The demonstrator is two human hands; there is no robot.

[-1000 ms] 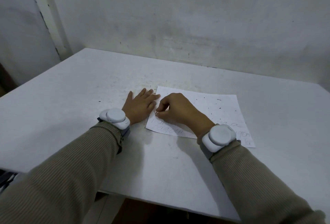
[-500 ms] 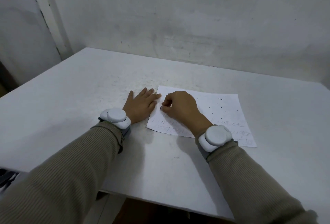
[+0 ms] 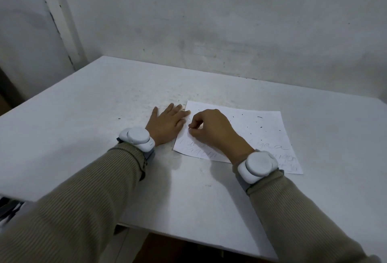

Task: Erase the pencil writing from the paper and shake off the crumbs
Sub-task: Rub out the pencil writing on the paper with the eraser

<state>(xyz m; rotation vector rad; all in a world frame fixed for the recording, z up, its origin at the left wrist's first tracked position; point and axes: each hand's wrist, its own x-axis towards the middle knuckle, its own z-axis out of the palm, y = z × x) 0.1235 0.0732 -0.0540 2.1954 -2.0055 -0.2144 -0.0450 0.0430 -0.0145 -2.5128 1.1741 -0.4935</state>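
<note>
A white sheet of paper [image 3: 257, 128] lies flat on the table, with faint pencil writing along its near edge and dark eraser crumbs scattered over its upper part. My left hand [image 3: 167, 124] lies flat beside the sheet, its fingertips pressing the paper's left edge. My right hand [image 3: 211, 130] rests on the paper with fingers curled, pinching a small dark eraser [image 3: 189, 129] whose tip touches the sheet. Most of the eraser is hidden by my fingers.
The white table [image 3: 83, 128] carries specks and crumbs left of the paper. A grey wall [image 3: 209, 21] stands close behind the far edge. The table's near edge runs just below my forearms.
My right hand has slid back and forth over the left part of the paper, away from me and then back toward me. My left hand has stayed put.
</note>
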